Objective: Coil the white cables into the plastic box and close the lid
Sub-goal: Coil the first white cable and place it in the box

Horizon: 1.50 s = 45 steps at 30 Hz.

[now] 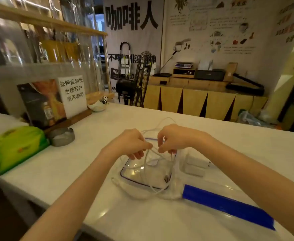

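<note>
Blue-edged lid (228, 204) nearest on white worktop (94, 192), both hands' (134, 145) (174, 139) grip pinching white cables (153, 171) over clear plastic box (125, 173), sign (72, 94) reading 慎用咖啡 behind

The hands hide the far rim of the clear plastic box (142, 173), and the left hand (132, 143) and right hand (172, 139) cover the white cables (149, 169) where the fingers pinch them, so the grip itself cannot be made out. Both forearms run off the bottom edge. The lid (229, 206) with its blue strip is cut off toward the lower right. The green packet (14, 146) is blurred and clipped by the left edge. The white adapter (193, 165) blends into the bench (108, 214), its outline uncertain.
</note>
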{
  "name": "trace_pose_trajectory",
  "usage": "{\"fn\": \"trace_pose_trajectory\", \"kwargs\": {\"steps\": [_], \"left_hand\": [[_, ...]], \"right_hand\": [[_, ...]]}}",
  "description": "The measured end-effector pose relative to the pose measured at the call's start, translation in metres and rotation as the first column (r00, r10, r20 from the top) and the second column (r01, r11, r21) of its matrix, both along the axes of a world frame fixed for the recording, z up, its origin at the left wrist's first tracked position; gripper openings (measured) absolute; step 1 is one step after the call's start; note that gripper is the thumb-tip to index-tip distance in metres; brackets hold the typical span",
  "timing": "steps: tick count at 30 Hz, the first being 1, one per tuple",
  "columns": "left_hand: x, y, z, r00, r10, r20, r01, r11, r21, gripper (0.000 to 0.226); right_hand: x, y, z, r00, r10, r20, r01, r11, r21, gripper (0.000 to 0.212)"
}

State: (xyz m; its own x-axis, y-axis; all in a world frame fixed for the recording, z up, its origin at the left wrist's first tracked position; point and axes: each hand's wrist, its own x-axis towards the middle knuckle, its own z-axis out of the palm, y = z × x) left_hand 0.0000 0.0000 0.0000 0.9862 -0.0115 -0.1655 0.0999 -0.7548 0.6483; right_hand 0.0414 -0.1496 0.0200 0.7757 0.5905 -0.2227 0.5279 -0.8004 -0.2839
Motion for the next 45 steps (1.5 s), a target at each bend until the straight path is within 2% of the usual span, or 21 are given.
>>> {"fn": "trace_pose_trajectory", "kwargs": {"steps": [6,8,10,12,14,17,18,20,23,27,29,31,32,34,35,36,37,39,41,43,45], "left_hand": [[-0.002,-0.004,-0.022,0.997,0.055,0.05,-0.053,0.998,-0.04,0.015],[-0.003,-0.003,-0.023,0.995,0.053,0.088,-0.047,0.996,-0.07,0.012],[-0.004,-0.002,-0.02,0.989,0.073,0.13,-0.057,0.991,-0.122,0.009],[-0.005,-0.002,-0.016,0.985,0.099,0.139,-0.07,0.977,-0.204,0.008],[-0.007,-0.003,-0.01,0.985,0.1,0.14,-0.048,0.942,-0.333,0.012],[-0.01,-0.003,0.004,0.981,0.078,0.18,0.017,0.881,-0.472,0.014],[-0.009,-0.002,0.008,0.978,0.08,0.195,0.03,0.864,-0.503,0.015],[-0.006,0.0,0.015,0.975,0.093,0.201,0.03,0.843,-0.537,0.014],[0.001,0.002,0.01,0.976,0.112,0.189,-0.024,0.91,-0.413,0.014],[0.006,0.005,-0.01,0.959,0.055,0.277,-0.05,0.998,-0.028,0.028],[0.006,0.007,-0.014,0.944,-0.057,0.326,-0.021,0.972,0.233,0.031],[0.003,0.005,-0.01,0.896,-0.16,0.414,0.016,0.944,0.33,0.026],[-0.001,0.003,-0.005,0.874,-0.171,0.455,0.044,0.96,0.276,0.023],[-0.009,-0.002,0.005,0.911,-0.124,0.394,0.175,0.98,-0.097,0.026],[-0.014,-0.004,0.012,0.944,-0.166,0.287,0.257,0.912,-0.32,0.032],[-0.018,-0.004,0.018,0.947,-0.257,0.194,0.319,0.835,-0.449,0.037],[-0.023,-0.003,0.023,0.915,-0.379,0.139,0.397,0.785,-0.475,0.038],[-0.03,-0.005,0.032,0.789,-0.61,0.073,0.578,0.698,-0.423,0.032],[-0.033,-0.011,0.04,0.694,-0.719,0.042,0.67,0.623,-0.403,0.028],[-0.034,-0.018,0.05,0.641,-0.763,0.084,0.711,0.549,-0.439,0.024],[-0.034,-0.024,0.06,0.603,-0.774,0.195,0.74,0.451,-0.499,0.021]], "right_hand": [[-0.01,0.007,-0.006,0.941,0.06,0.332,0.035,0.962,-0.272,0.029],[-0.014,0.006,-0.006,0.923,0.07,0.379,0.071,0.936,-0.345,0.027],[-0.012,0.004,-0.009,0.925,0.043,0.378,0.089,0.942,-0.325,0.023],[-0.008,0.002,-0.01,0.946,-0.035,0.323,0.092,0.982,-0.163,0.02],[-0.005,-0.001,-0.005,0.96,-0.154,0.235,0.131,0.985,0.109,0.015],[-0.008,-0.005,0.012,0.964,-0.254,-0.084,0.261,0.821,0.508,0.011],[-0.011,-0.008,0.019,0.957,-0.236,-0.172,0.292,0.754,0.589,0.01],[-0.017,-0.014,0.031,0.951,-0.197,-0.236,0.307,0.644,0.701,0.011],[-0.023,-0.022,0.042,0.945,-0.163,-0.284,0.328,0.474,0.817,0.01],[-0.03,-0.031,0.047,0.922,-0.152,-0.355,0.385,0.292,0.875,0.01],[-0.032,-0.036,0.05,0.92,-0.163,-0.356,0.386,0.214,0.897,0.011],[-0.034,-0.042,0.054,0.918,-0.168,-0.36,0.381,0.122,0.916,0.012],[-0.035,-0.046,0.056,0.917,-0.167,-0.361,0.377,0.075,0.923,0.012],[-0.039,-0.054,0.062,0.92,-0.182,-0.348,0.351,-0.017,0.936,0.013],[-0.04,-0.058,0.064,0.922,-0.198,-0.333,0.329,-0.057,0.943,0.012],[-0.042,-0.062,0.066,0.923,-0.211,-0.323,0.309,-0.098,0.946,0.012],[-0.043,-0.065,0.068,0.923,-0.22,-0.316,0.29,-0.142,0.947,0.011],[-0.043,-0.071,0.072,0.923,-0.239,-0.302,0.248,-0.233,0.94,0.011],[-0.041,-0.074,0.073,0.92,-0.277,-0.277,0.203,-0.267,0.942,0.011],[-0.037,-0.074,0.07,0.9,-0.343,-0.267,0.198,-0.222,0.955,0.009],[-0.031,-0.071,0.066,0.875,-0.381,-0.299,0.263,-0.144,0.954,0.013]]}}
